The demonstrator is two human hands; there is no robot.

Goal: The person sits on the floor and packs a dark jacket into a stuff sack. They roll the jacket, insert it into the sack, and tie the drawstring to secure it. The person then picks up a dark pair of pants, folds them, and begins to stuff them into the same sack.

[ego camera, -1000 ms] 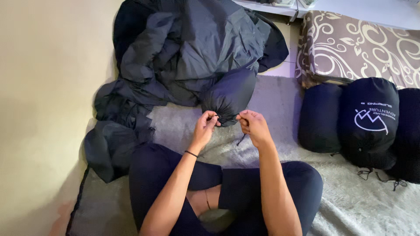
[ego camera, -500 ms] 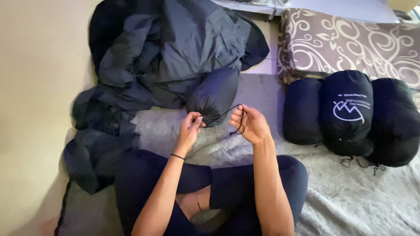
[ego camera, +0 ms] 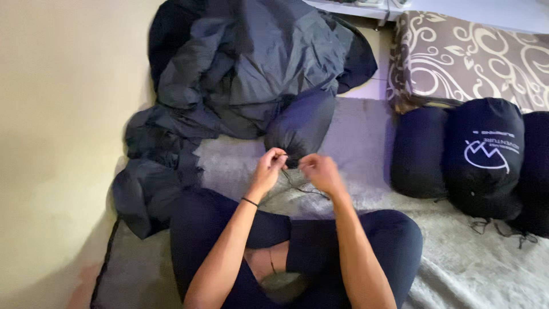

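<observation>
A grey fleece blanket covers the floor beside a plain beige wall, with a patterned cushion at the far right. The person sits cross-legged on the blanket, looking down at their hands.

Judging by how things lie, the work is partly done. Three dark stuffed sacks stand side by side at the right, closed, with their cords trailing on the blanket. A fourth sack lies just ahead of the hands, rounded and full, its mouth gathered towards the person. A large loose heap of dark quilted fabric still spreads behind it and down the left side, not in any sack. Whether that heap joins the sack in hand I cannot tell.

The left hand pinches at the sack's gathered mouth, fingers together on the cord or on the fabric there; which one is too small to make out. The right hand sits just beside it, slightly blurred, fingers curled in; it seems to grip the cord, but I cannot tell for sure. The thin dark cord loops down from between the hands onto the blanket, touching it near the knees. The sack's mouth lies right at the fingertips, between both hands.
</observation>
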